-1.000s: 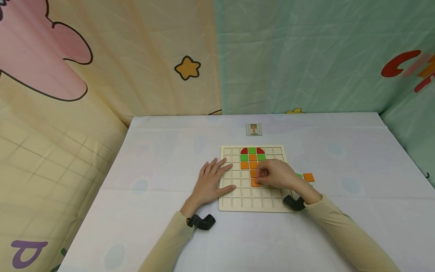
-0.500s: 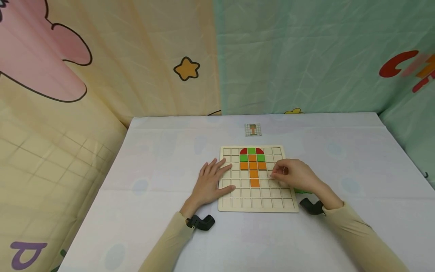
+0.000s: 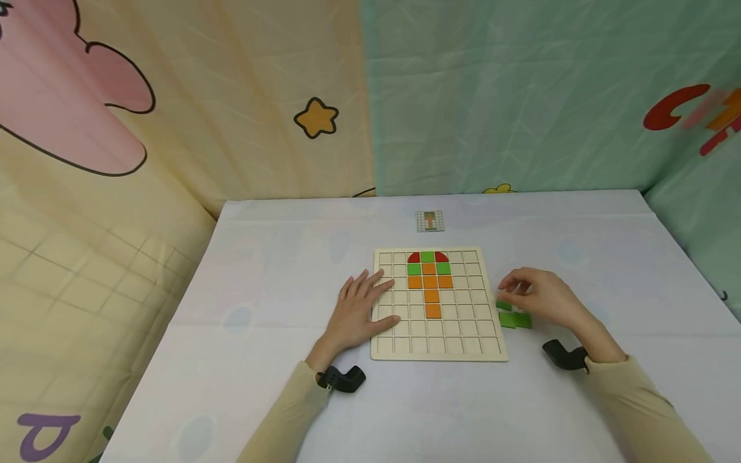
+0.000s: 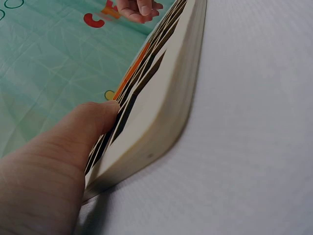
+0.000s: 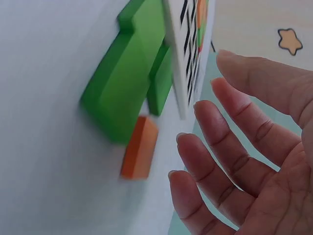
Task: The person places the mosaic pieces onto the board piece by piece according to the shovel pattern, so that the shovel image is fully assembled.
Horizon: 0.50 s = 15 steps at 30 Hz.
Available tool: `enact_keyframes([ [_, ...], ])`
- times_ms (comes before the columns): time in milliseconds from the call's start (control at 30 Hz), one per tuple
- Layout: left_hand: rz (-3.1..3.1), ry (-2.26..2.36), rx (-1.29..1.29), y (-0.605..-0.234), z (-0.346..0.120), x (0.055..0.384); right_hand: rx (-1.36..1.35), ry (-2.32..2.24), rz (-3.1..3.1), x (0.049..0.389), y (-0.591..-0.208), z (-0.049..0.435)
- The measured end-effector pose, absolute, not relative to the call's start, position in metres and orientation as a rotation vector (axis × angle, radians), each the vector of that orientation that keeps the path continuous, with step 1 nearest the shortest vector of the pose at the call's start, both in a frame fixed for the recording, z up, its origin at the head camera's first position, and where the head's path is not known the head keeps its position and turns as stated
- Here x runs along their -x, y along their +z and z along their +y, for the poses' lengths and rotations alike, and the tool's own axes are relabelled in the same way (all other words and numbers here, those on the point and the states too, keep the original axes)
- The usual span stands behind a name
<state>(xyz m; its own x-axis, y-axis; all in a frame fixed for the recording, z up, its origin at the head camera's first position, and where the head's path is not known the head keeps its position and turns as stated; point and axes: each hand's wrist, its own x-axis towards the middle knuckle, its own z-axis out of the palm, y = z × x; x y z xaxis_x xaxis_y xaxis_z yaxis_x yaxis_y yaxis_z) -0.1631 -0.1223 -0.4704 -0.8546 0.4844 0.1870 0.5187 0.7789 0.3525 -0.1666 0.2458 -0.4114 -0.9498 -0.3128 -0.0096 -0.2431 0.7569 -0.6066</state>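
My left hand point(image 3: 360, 315) lies with spread fingers on the left side of a pale gridded board point(image 3: 399, 347); in the left wrist view its thumb point(image 4: 93, 117) presses the board's top near a corner. Set in the grid are orange tiles point(image 3: 429, 281), green tiles point(image 3: 427, 256) and two red rounded tiles point(image 3: 442, 257), forming a mushroom-like shape. Right of the board, my right hand point(image 3: 541, 296) hovers by loose green tiles point(image 3: 514, 320), fingers loosely bent and thumb apart, nothing between them. Beside those, a loose orange tile point(image 5: 140, 149) shows in the right wrist view; the hand hides it from the head camera.
A small card point(image 3: 430, 221) printed with a grid and a similar figure lies behind the board. White cloth point(image 3: 278, 270) covers the table. Printed curtains point(image 3: 521, 96) hang behind it and along both sides. Each wrist wears a black camera mount point(image 3: 343, 379).
My right hand has let go of an orange tile, now seated right of the column in the third row, and moved right off the board to the loose tiles. The left hand stays put.
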Motion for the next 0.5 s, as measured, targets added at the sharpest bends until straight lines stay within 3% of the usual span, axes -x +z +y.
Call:
enact_keyframes([
  [500, -2.900, -0.612, 0.810, -0.471, -0.123, 0.163, 0.434, -0.899, 2.864, 0.170, -0.423, 0.269],
])
